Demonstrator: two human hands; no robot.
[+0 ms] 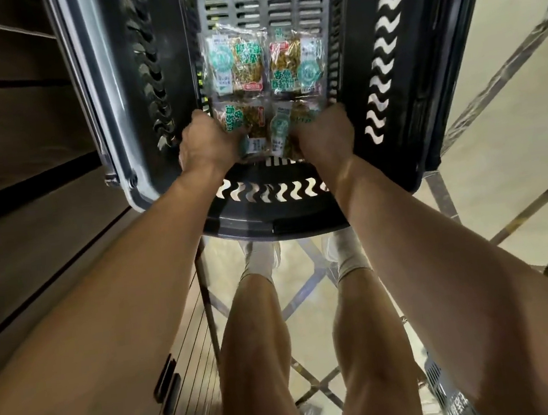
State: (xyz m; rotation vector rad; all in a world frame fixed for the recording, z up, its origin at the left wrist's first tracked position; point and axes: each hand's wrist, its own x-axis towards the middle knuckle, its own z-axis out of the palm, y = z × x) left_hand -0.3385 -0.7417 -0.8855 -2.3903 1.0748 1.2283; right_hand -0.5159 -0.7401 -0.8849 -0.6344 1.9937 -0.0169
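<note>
Fingers of left hand [206,143], right hand [323,132] gripping packets [248,124], basket [263,191] near wall just beside

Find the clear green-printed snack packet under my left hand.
Head view: the snack packet lies on the dark slotted plastic basket's near-left floor, beside a second packet under the right hand, two more behind.

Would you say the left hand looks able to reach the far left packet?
Likely yes: the left hand grips the near left packet in the basket; nothing blocks the far left packet.
</note>
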